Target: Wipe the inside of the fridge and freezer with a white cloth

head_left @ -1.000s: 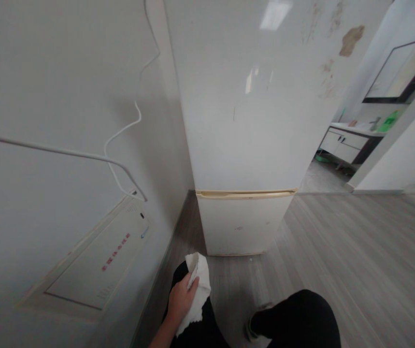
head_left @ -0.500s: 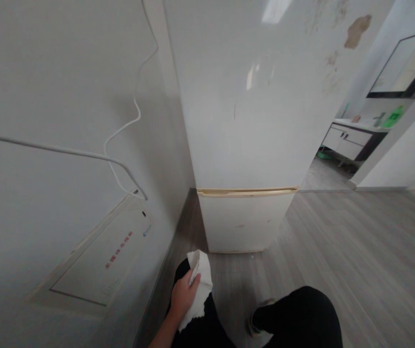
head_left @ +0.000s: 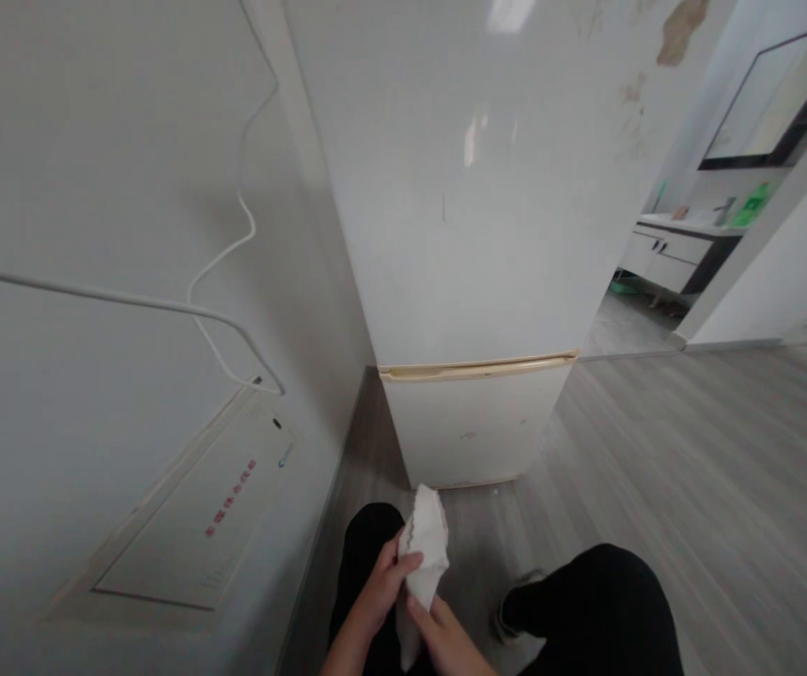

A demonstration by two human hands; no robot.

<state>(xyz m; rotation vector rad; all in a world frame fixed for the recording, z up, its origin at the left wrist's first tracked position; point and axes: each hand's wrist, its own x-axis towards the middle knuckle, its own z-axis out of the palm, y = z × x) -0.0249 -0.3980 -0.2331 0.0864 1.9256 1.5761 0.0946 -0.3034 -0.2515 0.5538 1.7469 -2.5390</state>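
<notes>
A white cloth (head_left: 431, 530), folded and with a scalloped-looking edge, is held upright between both hands low in the view, in front of my knees. My left hand (head_left: 390, 575) grips its left side with the thumb laid across the front. My right hand (head_left: 435, 627) pinches it lower down, on the right side. Just beyond the cloth stands a tall white refrigerator (head_left: 473, 263), its two doors parted by a yellowed handle strip (head_left: 480, 367). Brown stains and a peeled patch (head_left: 681, 33) mark the upper door. Neither hand touches the refrigerator.
On the left wall are a white panel box (head_left: 184, 526) with red characters and loose white cables (head_left: 128, 299). At right, a doorway shows a sink cabinet (head_left: 671, 253), a green bottle (head_left: 753, 205) and a mirror (head_left: 762, 89). Grey wood-look floor (head_left: 657, 451) runs beneath.
My right hand has come into view and taken hold of the cloth. The cloth, in my left hand, has moved to the right and is now folded narrower. The view has shifted slightly.
</notes>
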